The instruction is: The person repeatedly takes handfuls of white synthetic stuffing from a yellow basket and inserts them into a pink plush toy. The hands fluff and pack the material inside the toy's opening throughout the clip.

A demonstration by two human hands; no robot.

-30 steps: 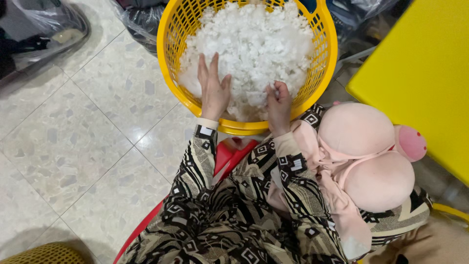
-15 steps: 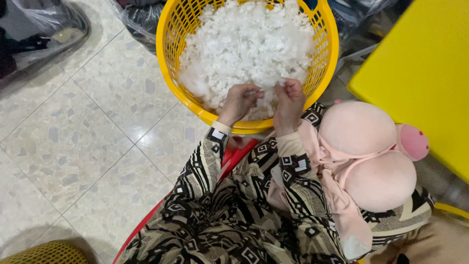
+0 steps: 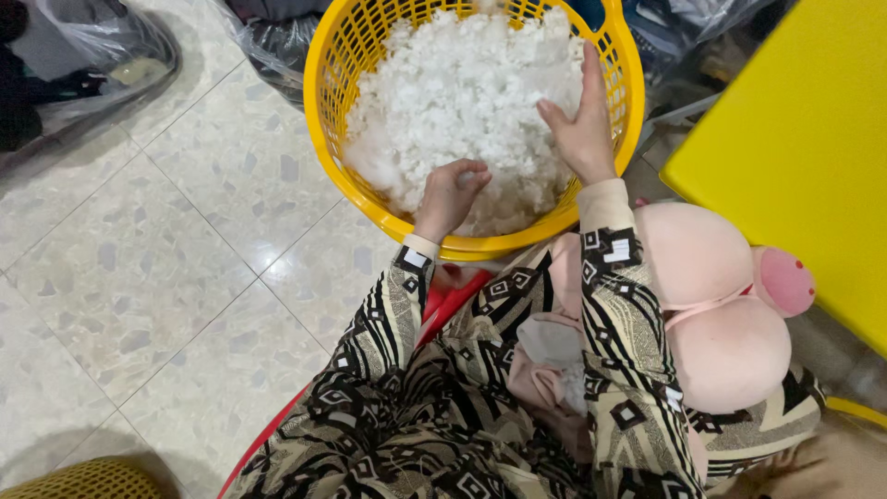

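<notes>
1. White fluffy stuffing [image 3: 462,92] fills the yellow basket [image 3: 323,111], which stands on the pale speckled floor tiles [image 3: 157,277] just in front of our knees.
2. Our left hand [image 3: 450,196] sits at the near side of the basket, inside its rim, fingers curled narrow into the stuffing; we cannot tell how much fibre they pinch.
3. Our right hand [image 3: 582,125] lies further in, toward the basket's right wall, fingers spread fairly wide and flat on the stuffing, thumb out to the left.
4. Both patterned sleeves [image 3: 619,305], black and beige, reach from our lap to the near rim of the basket.
5. Just on the near right of the basket, a pink plush toy [image 3: 711,305] rests on our lap, with two rounded lobes and a darker pink knob at its side.
6. To the right of the basket is a yellow tabletop [image 3: 795,157].
7. Beyond the basket, dark things lie in clear plastic bags [image 3: 102,55].
8. Between the basket and our lap a red seat edge [image 3: 453,296] shows.
</notes>
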